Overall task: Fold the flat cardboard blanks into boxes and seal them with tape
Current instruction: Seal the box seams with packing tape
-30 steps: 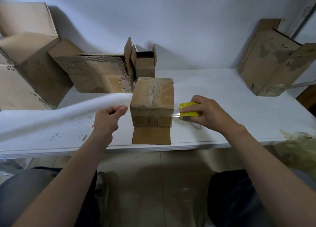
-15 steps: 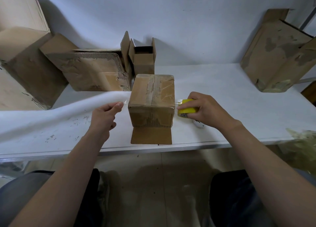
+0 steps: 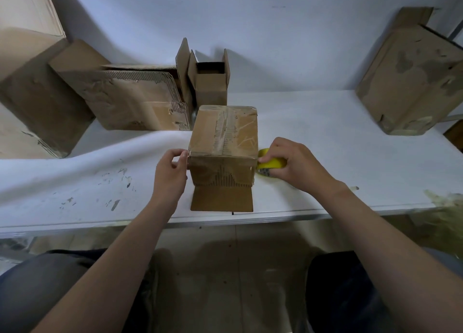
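the taped cardboard box (image 3: 223, 142) stands near the middle of the table's (image 3: 325, 137) front edge, with its top seam covered in clear tape and one bottom flap (image 3: 221, 199) lying flat on the table toward the front edge.

the left hand (image 3: 170, 172) reaches in from the left with the wrist low. its fingers are curled, and the thumb and forefinger are close together and touching the box's upper left front corner. i cannot tell whether they pinch the end of the tape there.

the right hand (image 3: 293, 164) comes from the right, palm down, with its fingers wrapped round a yellow tape roll (image 3: 271, 162). it holds the roll just beside the box's upper right front corner, and a band of clear tape runs across the top of the box's front face.

a second ago the left hand was a little apart from the box's left side, and the roll was held farther right, with a short strip of tape stretched free between it and the box. now both have closed in to the corners.

along the back edge, a small open box (image 3: 211, 87) stands behind the taped one, with flattened blanks (image 3: 135, 99) leaning to its left. a large carton (image 3: 32, 87) is at the back left corner and a worn carton (image 3: 411, 82) leans at the back right.
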{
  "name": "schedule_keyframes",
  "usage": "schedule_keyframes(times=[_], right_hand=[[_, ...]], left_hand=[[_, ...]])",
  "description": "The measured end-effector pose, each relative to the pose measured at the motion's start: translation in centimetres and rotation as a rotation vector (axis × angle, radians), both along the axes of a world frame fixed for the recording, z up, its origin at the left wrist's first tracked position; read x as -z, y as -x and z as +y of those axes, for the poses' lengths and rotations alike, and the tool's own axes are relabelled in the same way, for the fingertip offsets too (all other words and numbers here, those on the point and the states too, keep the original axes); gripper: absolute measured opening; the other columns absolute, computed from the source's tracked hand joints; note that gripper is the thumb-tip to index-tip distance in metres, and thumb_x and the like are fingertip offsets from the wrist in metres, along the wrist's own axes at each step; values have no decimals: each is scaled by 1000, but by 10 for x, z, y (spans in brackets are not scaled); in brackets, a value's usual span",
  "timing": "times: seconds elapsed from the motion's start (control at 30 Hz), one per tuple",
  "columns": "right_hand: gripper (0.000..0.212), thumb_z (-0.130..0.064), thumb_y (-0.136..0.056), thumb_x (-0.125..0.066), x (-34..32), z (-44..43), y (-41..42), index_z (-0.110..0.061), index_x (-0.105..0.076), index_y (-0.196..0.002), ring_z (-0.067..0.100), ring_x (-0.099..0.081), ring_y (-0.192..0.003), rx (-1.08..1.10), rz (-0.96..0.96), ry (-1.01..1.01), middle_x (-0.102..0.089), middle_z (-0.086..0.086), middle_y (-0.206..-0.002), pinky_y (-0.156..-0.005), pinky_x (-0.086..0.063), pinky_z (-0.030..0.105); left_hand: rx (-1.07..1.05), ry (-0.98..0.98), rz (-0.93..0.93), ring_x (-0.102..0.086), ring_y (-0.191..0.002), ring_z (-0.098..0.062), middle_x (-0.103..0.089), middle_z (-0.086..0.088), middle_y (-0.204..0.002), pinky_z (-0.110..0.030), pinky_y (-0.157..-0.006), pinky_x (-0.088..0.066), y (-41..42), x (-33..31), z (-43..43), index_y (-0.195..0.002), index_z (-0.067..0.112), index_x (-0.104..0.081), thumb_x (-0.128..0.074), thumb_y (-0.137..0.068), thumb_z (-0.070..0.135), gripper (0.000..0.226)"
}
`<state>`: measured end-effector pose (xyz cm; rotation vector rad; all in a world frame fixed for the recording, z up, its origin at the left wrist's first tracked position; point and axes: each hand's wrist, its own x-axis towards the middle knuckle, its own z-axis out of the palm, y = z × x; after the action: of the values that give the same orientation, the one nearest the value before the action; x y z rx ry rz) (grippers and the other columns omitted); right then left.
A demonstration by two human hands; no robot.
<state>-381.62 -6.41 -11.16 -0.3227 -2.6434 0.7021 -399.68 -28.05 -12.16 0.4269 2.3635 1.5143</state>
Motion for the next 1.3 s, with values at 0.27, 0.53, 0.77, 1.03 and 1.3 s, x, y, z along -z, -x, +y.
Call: schedule_keyframes(times=[0.27, 0.53, 0.77, 1.03, 1.3], right_hand=[[23, -21, -77, -88, -1, -8, 1, -23, -76, -96, 17, -58, -82, 3, 13, -41, -61, -2, -94, -68, -49, 28], [44, -29, -84, -82, -6, -43, 10, -33, -54, -118, 6, -52, -90, 32, -84, 43, -56, -9, -113, -73, -38, 10], [61, -33, -86, -80, -10, -63, 17, -37, -29, -119, 12, -56, -90, 78, -148, 131, -44, -11, -113, -70, -47, 13], [61, -31, -86, -80, -11, -61, 15, -30, -37, -129, 11, -51, -95, 80, -165, 124, -50, -7, -122, -69, -40, 11], [61, -34, -83, -82, -16, -50, 12, -34, -41, -127, 9, -50, -99, 42, -186, 105, -55, -6, -130, -71, -40, 12]], left_hand=[[-95, 108, 161, -59, -102, -20, -64, -2, -113, -24, -82, -45, 4, -9, -3, -120, 13, -60, -52, -105, 33, 26], [-143, 30, 164, -29, -139, -32, -31, -13, -149, -52, -109, -36, -38, -21, 7, -157, 18, -16, -71, -84, 60, 101], [-121, 213, 216, -14, -143, -35, -6, -12, -155, -66, -108, -35, -46, -8, 27, -152, 36, 1, -84, -56, 72, 133], [-175, 136, 86, -23, -137, -34, -17, -13, -149, -54, -109, -33, -28, -20, 24, -156, 36, -3, -90, -61, 57, 131], [-232, -57, -141, -61, -113, -20, -58, 0, -123, -46, -105, -49, 17, -19, 3, -150, 28, -40, -92, -54, 58, 113]])
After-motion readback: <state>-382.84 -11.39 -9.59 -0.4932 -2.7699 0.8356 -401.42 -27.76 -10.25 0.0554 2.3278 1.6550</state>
